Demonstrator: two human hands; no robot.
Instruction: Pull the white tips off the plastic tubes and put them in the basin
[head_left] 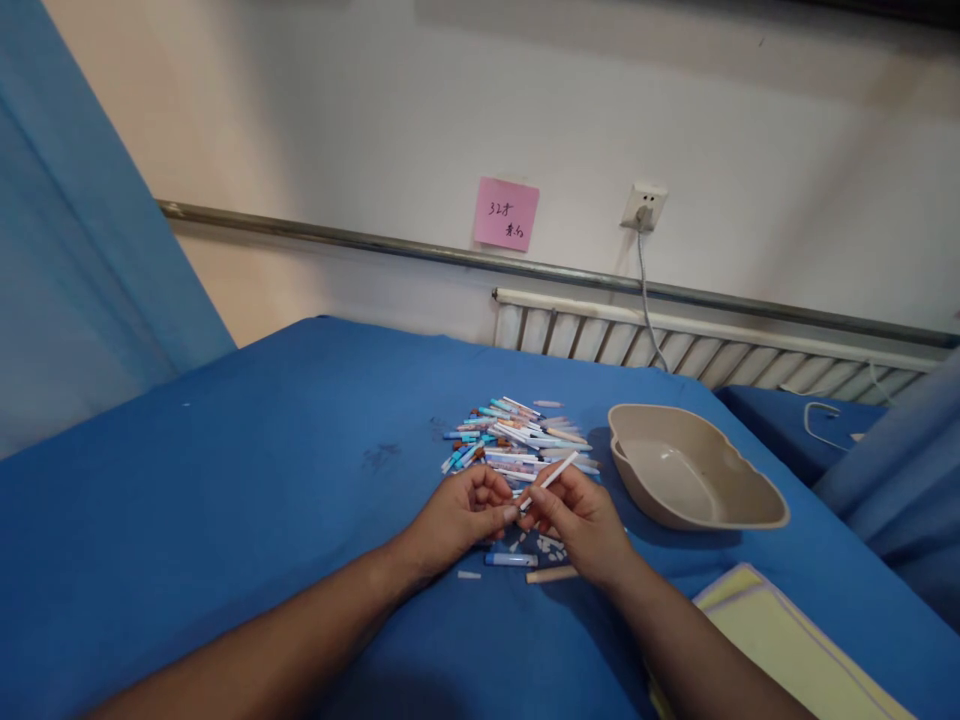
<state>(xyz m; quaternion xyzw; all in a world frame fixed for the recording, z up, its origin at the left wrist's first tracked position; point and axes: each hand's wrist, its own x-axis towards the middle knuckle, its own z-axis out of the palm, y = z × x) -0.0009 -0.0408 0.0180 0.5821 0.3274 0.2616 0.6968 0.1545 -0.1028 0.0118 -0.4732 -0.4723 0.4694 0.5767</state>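
My right hand [571, 518] pinches a slim white tube [559, 470], like a pen refill, which slants up to the right. Its lower end meets the fingertips of my left hand [472, 512], closed in a pinch; whatever those fingers hold is hidden. Just beyond both hands lies a loose pile of pens and pen parts [517, 430] in white, blue, teal, brown and peach. Nearer me are a blue and white pen barrel [511, 560], a peach barrel [550, 575], a small white cone-shaped piece [469, 575] and several small white bits [551, 546].
A beige basin [694, 470] stands right of the pile. At the lower right is a folded yellow cloth [787, 640]. The blue sheet [225, 480] covers the surface beneath. Behind are a radiator [600, 335], a metal rail [375, 243] and a pink note [506, 214].
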